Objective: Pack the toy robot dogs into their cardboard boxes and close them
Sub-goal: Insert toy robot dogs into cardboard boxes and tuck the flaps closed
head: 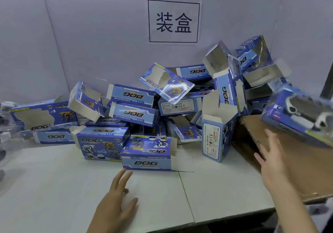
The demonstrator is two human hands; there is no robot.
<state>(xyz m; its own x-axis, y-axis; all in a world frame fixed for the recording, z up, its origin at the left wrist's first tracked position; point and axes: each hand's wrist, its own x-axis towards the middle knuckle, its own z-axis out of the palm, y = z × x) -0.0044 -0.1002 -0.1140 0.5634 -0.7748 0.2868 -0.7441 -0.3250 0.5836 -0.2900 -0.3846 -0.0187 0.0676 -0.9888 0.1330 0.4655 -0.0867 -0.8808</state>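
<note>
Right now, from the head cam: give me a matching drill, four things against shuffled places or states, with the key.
Things
1. left hand
2. right hand
3. box holding a white toy dog
4. upright box

Places or states
A. stands on end, top flaps open
B. motion-blurred at the right edge, above the brown carton
C. fingers straight, pointing at the front DOG box
D. fingers spread, raised at the brown carton's near edge

Pairs: 1-C, 2-D, 3-B, 4-A
</note>
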